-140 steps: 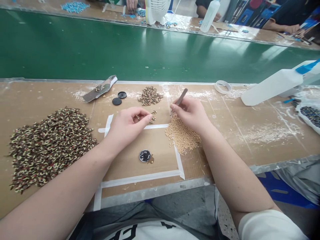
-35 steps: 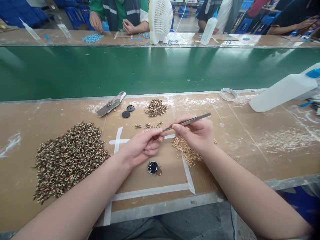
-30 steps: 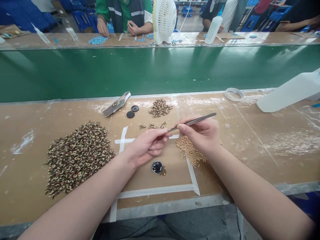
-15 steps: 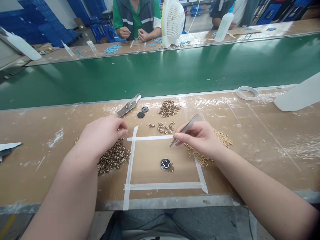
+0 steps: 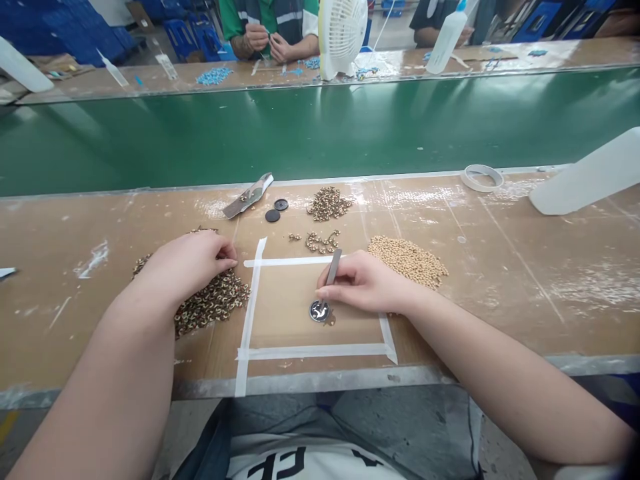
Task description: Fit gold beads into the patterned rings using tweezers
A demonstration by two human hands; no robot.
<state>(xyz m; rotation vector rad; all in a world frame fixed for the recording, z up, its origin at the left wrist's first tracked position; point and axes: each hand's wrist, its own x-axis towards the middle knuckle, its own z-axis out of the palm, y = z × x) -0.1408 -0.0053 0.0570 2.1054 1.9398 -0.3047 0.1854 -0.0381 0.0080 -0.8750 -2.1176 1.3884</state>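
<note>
My right hand (image 5: 360,283) is closed on metal tweezers (image 5: 333,268), held steeply with the tips down at a small round dish (image 5: 315,314) of shiny, dark-looking liquid. That dish sits inside a rectangle of white tape (image 5: 320,351) on the brown tabletop. To the left, my left hand (image 5: 193,263) hovers at a heap of small dark-brown and gold pieces (image 5: 215,300), its fingertips pinched together; whatever lies between them is hidden. Beyond the tape are a short curved row of small gold-brown pieces (image 5: 320,244) and a larger pile of them (image 5: 329,203). Round pale-gold beads (image 5: 407,260) are heaped beside my right hand.
Two black round discs (image 5: 273,215) and a folded strip (image 5: 249,197) lie at the back. A tape roll (image 5: 481,178) and a white bottle (image 5: 585,177) are at right. Past the green belt (image 5: 300,130), a co-worker's hands (image 5: 270,43) work near a fan (image 5: 344,37).
My right hand has brought the tweezers down and left to the dish, turning them more upright. My left hand remains pinched at the dark heap. The whole view has shifted slightly.
</note>
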